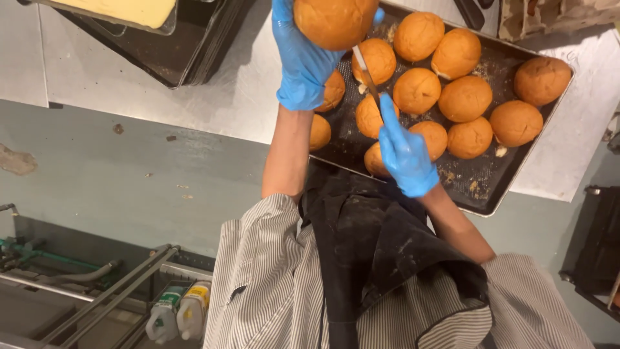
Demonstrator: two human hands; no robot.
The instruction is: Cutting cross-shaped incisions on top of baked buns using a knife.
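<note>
two hands: both in blue gloves, over the baking tray [516, 169]
left hand [303, 61]: closed around one bun [334, 21], lifted above the tray
right hand [405, 152]: gripping a knife [365, 72], blade touching that bun
worktop [213, 97]: steel, beneath the tray

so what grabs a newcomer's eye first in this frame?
The blue-gloved left hand holding up a round golden bun at top centre, with the right hand pressing a knife toward it. Behind them, a dark baking tray full of similar buns sits on the steel counter. Below is the person's striped shirt and dark apron.
</note>
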